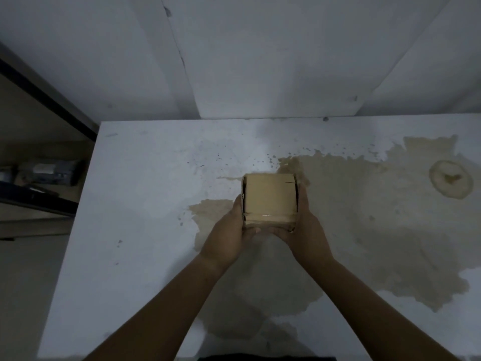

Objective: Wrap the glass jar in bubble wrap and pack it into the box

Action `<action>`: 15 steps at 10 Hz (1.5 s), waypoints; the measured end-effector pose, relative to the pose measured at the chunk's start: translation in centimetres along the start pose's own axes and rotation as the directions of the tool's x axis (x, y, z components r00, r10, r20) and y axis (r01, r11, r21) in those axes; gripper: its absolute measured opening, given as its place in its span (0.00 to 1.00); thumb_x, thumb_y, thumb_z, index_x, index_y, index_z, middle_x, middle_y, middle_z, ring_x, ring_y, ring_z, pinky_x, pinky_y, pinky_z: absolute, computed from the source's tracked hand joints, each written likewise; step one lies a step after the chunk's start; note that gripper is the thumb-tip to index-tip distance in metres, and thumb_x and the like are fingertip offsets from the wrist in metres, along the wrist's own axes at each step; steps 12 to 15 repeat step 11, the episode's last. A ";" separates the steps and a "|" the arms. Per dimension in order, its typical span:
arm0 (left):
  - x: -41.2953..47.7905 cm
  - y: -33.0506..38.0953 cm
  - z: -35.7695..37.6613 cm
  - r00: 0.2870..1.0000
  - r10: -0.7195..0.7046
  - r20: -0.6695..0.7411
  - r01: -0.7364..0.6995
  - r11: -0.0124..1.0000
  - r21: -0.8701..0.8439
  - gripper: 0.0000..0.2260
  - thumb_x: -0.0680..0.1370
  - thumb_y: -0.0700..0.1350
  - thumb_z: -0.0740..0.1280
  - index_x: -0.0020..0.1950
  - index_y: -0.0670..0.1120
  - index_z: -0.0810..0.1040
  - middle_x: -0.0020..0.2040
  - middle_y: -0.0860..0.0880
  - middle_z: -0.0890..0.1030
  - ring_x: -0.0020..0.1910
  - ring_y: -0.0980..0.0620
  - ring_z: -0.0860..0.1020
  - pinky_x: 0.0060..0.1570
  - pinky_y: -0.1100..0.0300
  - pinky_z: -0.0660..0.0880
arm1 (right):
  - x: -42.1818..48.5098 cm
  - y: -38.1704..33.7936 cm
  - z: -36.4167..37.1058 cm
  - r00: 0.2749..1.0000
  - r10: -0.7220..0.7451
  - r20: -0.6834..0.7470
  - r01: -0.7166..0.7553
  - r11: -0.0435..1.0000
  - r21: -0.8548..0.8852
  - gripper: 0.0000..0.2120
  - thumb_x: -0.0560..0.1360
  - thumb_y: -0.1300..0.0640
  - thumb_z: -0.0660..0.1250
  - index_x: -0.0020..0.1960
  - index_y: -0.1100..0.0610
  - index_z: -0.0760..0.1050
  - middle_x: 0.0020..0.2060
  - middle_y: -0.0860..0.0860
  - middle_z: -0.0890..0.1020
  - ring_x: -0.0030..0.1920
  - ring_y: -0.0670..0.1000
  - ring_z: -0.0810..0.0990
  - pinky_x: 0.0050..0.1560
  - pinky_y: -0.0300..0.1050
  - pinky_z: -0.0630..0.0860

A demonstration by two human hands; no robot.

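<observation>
A small brown cardboard box (269,198) with its top flaps folded shut is at the middle of the white table (145,204). My left hand (229,235) grips its left side and my right hand (304,230) grips its right side, with fingers curled under the near edge. Whether the box rests on the table or is lifted slightly I cannot tell. No glass jar or bubble wrap is visible; the inside of the box is hidden.
The table top carries a large brown stain (364,217) across its right half and a ring mark (450,179) at the far right. A white wall (260,61) rises behind the table. Left of the table is a dark shelf (39,178) with dim objects.
</observation>
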State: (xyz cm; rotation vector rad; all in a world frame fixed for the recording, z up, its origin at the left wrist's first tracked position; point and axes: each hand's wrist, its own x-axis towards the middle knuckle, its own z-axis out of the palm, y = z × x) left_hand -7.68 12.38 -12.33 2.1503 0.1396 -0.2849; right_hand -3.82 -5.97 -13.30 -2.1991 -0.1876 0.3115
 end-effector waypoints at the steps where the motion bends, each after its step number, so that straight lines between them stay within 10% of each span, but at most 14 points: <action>1: 0.1 -0.1 0.6 0.999 -0.021 -0.049 0.022 1.000 0.018 0.32 0.76 0.47 0.69 0.76 0.53 0.58 0.59 0.52 0.81 0.54 0.55 0.80 0.54 0.58 0.77 | 0.4 0.3 0.0 1.000 0.022 -0.016 -0.022 1.000 0.012 0.51 0.68 0.51 0.79 0.78 0.45 0.46 0.63 0.47 0.77 0.58 0.48 0.78 0.55 0.46 0.76; 5: 1.4 1.1 -0.2 0.995 -0.100 -0.011 0.099 0.994 -0.034 0.41 0.75 0.49 0.72 0.79 0.50 0.51 0.62 0.50 0.79 0.56 0.52 0.80 0.57 0.53 0.77 | 1.7 -0.8 -1.4 0.998 0.051 0.020 -0.053 0.993 0.101 0.50 0.68 0.56 0.79 0.79 0.52 0.49 0.59 0.45 0.75 0.56 0.47 0.78 0.49 0.28 0.72; 6: 0.1 2.0 -0.9 0.982 -0.189 0.029 0.188 0.982 0.031 0.46 0.75 0.51 0.71 0.80 0.44 0.42 0.68 0.47 0.75 0.63 0.49 0.75 0.60 0.58 0.72 | 0.6 -1.5 -2.4 0.999 0.046 0.029 -0.048 0.995 0.083 0.56 0.65 0.50 0.79 0.80 0.51 0.45 0.61 0.43 0.73 0.55 0.43 0.75 0.54 0.40 0.73; 7: -1.8 3.3 -1.3 0.982 -0.186 0.034 0.181 0.978 0.105 0.35 0.77 0.48 0.69 0.79 0.41 0.56 0.71 0.46 0.70 0.70 0.47 0.69 0.57 0.68 0.64 | -0.8 -1.8 -4.1 0.997 0.048 0.060 -0.051 0.998 0.036 0.52 0.67 0.52 0.78 0.78 0.47 0.45 0.64 0.38 0.66 0.58 0.40 0.69 0.55 0.37 0.71; 11: -6.0 12.0 -0.9 0.979 -0.169 -0.110 0.201 0.874 0.443 0.21 0.76 0.52 0.65 0.68 0.49 0.70 0.65 0.47 0.73 0.64 0.43 0.74 0.59 0.48 0.74 | -2.9 -2.1 -13.5 0.930 0.149 0.335 0.028 0.882 -0.471 0.49 0.73 0.45 0.71 0.80 0.55 0.42 0.79 0.55 0.50 0.78 0.56 0.54 0.73 0.54 0.61; 15: -6.0 12.0 -0.9 0.979 -0.169 -0.110 0.201 0.874 0.443 0.21 0.76 0.52 0.65 0.68 0.49 0.70 0.65 0.47 0.73 0.64 0.43 0.74 0.59 0.48 0.74 | -2.9 -2.1 -13.5 0.930 0.149 0.335 0.028 0.882 -0.471 0.49 0.73 0.45 0.71 0.80 0.55 0.42 0.79 0.55 0.50 0.78 0.56 0.54 0.73 0.54 0.61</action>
